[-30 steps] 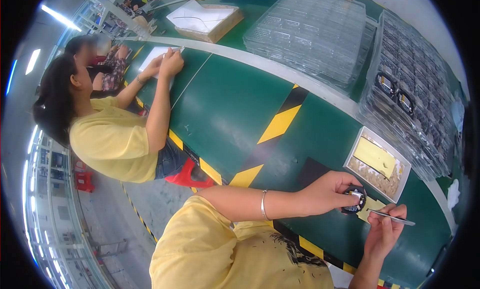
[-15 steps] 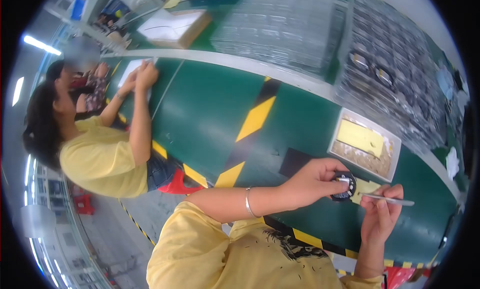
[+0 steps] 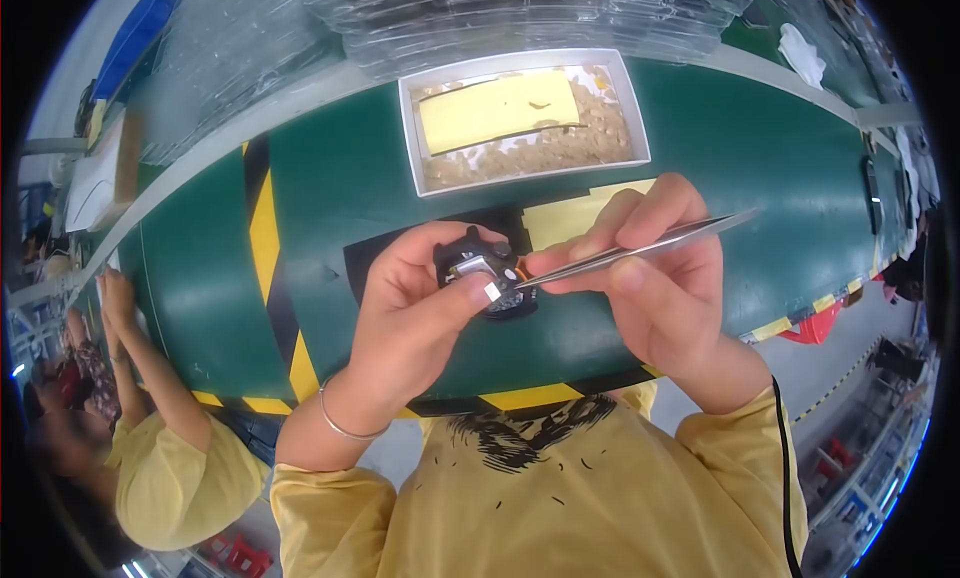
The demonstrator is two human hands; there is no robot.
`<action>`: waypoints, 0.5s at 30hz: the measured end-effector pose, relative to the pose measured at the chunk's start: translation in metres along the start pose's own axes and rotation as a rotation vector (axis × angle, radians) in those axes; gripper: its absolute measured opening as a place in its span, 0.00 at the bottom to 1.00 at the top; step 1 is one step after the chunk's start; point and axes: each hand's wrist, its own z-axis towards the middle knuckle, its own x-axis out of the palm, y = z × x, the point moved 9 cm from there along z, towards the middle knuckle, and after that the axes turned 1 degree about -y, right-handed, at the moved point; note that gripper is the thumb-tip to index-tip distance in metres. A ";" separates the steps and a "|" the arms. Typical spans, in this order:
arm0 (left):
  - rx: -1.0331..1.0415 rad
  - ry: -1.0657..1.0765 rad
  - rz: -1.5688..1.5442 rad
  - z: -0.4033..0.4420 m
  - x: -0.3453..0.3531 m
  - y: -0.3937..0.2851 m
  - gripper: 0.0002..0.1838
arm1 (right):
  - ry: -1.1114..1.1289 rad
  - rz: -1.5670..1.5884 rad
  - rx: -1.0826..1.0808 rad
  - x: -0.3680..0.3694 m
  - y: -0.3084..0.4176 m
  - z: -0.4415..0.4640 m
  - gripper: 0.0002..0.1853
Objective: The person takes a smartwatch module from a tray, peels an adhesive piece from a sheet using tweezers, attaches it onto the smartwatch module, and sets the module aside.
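Observation:
My left hand [image 3: 400,323], with a bangle at the wrist, grips a round black watch case [image 3: 486,246] between thumb and fingers. Its open inside faces up and shows a silvery part and small orange wires. A small white square [image 3: 491,291] is at the thumb tip; I cannot tell what it sticks to. Metal tweezers [image 3: 665,242] are pinched in my right hand [image 3: 668,313], their points at the right side of the case. Whether the points hold anything is too small to tell. Below both hands are a black mat [image 3: 366,261] and a yellow sheet [image 3: 570,221].
Beyond my hands stands a white box [image 3: 409,128] with many small tan pieces and a yellow card [image 3: 500,108] in it. Clear plastic trays [image 3: 540,23] are stacked behind. Yellow-black tape [image 3: 264,228] crosses the green bench. A co-worker [image 3: 165,478] sits at left.
My view has swung right and down over my hands. The tweezers, earlier apart from the watch case and pointing away, now have their points at it. My left hand keeps its grip.

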 end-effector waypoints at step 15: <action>0.135 0.059 0.040 0.007 0.002 0.002 0.18 | 0.182 -0.368 -0.232 0.015 0.015 -0.008 0.09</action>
